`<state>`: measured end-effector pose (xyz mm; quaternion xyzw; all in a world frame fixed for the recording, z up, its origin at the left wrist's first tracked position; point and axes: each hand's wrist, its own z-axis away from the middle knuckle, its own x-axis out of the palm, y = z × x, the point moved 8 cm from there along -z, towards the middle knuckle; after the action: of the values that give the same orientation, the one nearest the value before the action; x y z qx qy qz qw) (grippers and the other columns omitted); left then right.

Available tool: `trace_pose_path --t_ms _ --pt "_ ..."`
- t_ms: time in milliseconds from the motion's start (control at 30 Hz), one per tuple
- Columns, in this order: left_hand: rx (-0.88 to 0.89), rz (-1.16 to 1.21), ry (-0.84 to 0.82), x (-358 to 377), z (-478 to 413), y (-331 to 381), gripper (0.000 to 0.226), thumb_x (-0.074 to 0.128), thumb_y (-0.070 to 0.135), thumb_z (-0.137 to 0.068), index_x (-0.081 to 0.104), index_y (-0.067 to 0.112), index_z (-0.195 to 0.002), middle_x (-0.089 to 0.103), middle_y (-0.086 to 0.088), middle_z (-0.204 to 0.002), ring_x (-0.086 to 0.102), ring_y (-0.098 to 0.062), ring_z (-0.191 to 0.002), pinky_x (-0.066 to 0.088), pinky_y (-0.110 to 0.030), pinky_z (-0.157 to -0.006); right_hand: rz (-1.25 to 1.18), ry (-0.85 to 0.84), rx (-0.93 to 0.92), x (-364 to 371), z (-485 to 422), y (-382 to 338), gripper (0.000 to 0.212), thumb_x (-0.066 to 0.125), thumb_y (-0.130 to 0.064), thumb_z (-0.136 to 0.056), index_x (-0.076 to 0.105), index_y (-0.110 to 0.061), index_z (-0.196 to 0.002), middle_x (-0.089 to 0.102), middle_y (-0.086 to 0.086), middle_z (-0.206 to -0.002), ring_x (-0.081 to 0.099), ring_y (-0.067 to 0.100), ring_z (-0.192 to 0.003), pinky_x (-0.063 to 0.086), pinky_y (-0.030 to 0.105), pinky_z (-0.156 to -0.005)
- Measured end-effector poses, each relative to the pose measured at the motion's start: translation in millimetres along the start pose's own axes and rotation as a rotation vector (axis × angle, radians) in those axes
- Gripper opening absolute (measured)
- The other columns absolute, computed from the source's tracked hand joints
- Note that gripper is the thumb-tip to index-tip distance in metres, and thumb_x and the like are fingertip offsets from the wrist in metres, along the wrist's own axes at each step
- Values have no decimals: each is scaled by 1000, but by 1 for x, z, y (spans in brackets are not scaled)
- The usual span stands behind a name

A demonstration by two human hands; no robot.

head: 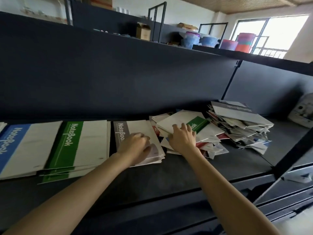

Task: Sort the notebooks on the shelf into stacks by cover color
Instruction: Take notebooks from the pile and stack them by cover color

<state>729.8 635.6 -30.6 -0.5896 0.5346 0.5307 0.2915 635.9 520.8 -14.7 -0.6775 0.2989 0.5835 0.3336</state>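
Left fingers (143, 137) of mine are curling onto the grey stack (121, 131), right fingers (183, 128) are gripping a green notebook (198, 123) just right of it.

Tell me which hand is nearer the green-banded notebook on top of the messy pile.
Right. The right hand grips that green-banded notebook by its white part; the left hand rests farther left on the gray stack.
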Motion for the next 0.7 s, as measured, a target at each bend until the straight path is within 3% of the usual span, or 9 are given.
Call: trace_pose_path --t_ms 100,167,300,367,433,500,600,700 --pt "-9 21 44 6 -11 7 36 46 33 -95 57 17 -125 55 -1 -127 49 -18 -118 45 -33 -94 130 12 -47 -4 -5 8 33 45 -27 -96 48 -9 -124 52 15 -123 50 31 -113 45 37 -82" --pt "-21 38 78 7 -14 13 36 46 31 -95 56 17 -127 54 0 -128 48 -18 -120 44 -30 -94 225 57 -108 -8 -6 4 26 49 -20 -96 51 -7 -118 57 13 -115 58 28 -103 43 31 -67" --pt "-50 79 127 7 -13 25 36 46 26 -96 55 14 -129 54 -1 -132 47 -17 -123 41 -26 -92 261 85 -154 -11 -7 -3 23 50 -9 -94 53 -4 -116 62 12 -112 61 27 -101 41 29 -64" --pt "-90 122 151 6 -11 25 31 47 25 -96 61 12 -120 58 -2 -125 51 -18 -118 43 -26 -87 222 101 -156 -19 -7 -1 24 49 -6 -93 52 -3 -116 63 12 -109 62 28 -99 42 30 -63" --pt "-163 167 163 3 -9 20 28 47 25 -95 63 10 -114 60 -4 -120 55 -18 -111 43 -27 -85 115 139 -150 -34 -8 1 24 47 -5 -93 51 -4 -117 62 13 -105 62 29 -95 45 31 -63" --pt "-256 205 163 -2 -8 9 34 46 25 -96 58 9 -123 56 -7 -129 53 -19 -115 40 -26 -90 -61 211 -133 -53 -6 2 25 43 -4 -93 49 -5 -117 61 15 -104 60 30 -90 42 32 -62" --pt "-424 348 152 -3 -6 -17 51 48 27 -96 38 8 -142 41 -9 -147 40 -22 -132 31 -27 -104 -380 420 -150 -78 2 4 25 41 -3 -94 51 -3 -117 63 17 -106 57 30 -87 40 31 -63" --pt "-649 548 225 -8 6 -45 65 52 34 -95 24 7 -148 34 -11 -150 38 -27 -134 32 -33 -105 -787 542 -198 -80 5 6 22 36 -2 -97 55 3 -107 61 11 -88 55 25 -76 36 23 -55"
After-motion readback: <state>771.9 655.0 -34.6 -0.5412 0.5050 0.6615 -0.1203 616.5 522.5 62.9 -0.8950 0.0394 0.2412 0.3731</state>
